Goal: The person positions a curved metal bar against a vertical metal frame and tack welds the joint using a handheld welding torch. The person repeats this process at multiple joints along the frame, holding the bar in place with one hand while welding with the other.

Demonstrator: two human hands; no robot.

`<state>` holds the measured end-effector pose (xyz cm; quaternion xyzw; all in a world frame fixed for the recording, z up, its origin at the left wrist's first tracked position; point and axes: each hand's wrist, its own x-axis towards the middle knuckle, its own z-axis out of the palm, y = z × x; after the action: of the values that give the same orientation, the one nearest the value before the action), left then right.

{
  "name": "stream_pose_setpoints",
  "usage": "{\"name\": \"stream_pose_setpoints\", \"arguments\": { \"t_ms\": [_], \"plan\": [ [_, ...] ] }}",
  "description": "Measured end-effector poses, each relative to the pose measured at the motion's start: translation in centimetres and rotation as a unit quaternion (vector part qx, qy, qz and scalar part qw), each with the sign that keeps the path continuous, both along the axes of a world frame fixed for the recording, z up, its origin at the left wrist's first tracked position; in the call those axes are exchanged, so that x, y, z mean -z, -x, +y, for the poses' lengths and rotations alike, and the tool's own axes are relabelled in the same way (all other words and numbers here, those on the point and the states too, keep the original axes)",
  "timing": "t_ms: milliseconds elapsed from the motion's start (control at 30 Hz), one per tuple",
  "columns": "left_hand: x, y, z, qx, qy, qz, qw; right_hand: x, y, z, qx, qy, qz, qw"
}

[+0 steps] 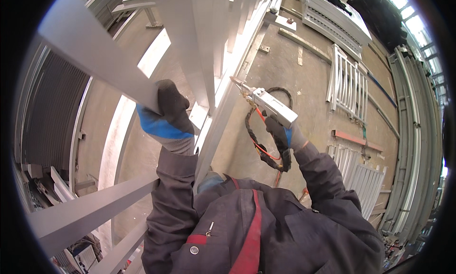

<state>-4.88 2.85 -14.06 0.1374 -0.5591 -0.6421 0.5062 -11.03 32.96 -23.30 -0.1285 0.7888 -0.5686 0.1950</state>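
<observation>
My left hand point(168, 115), in a grey, black and blue glove, is wrapped round the end part of a light grey square metal bar point(102, 53). This bar belongs to a frame with several upright bars point(187, 41) and a long bottom rail point(223, 93). In my right hand point(281, 131), gloved alike, is a white welding gun point(274, 106) with a box-shaped body. Its thin nozzle points up and left, close to the rail but seemingly apart from it. A black sleeved cable point(249, 127) and an orange line loop down from the gun.
More grey bars point(95, 203) cross at my left. On the concrete floor to the right lie a white barred panel point(349, 81), a reddish beam point(357, 140) and further panels point(365, 184). Stacked white frames point(332, 20) stand far right, long metal profiles point(411, 131) along the right edge.
</observation>
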Motion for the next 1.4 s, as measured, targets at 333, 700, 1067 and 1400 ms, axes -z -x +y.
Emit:
{"name": "stream_pose_setpoints", "arguments": {
  "t_ms": [333,700,1067,1400],
  "plan": [
    [-0.9,-0.2,-0.1,0.006,0.006,-0.006,1.0,0.2,1.2,-1.7,-0.013,-0.014,-0.057,0.998],
    [-0.4,-0.1,0.2,-0.013,0.051,-0.023,0.998,1.4,3.4,-0.6,0.026,0.055,-0.043,0.997],
    [-1.1,-0.3,-0.4,-0.026,0.113,-0.058,0.992,4.2,19.4,-9.4,-0.067,-0.024,-0.081,0.994],
    [-2.2,0.1,-0.5,-0.026,0.143,-0.082,0.986,9.3,28.6,-20.3,-0.132,-0.022,-0.053,0.99]
  ]
}}
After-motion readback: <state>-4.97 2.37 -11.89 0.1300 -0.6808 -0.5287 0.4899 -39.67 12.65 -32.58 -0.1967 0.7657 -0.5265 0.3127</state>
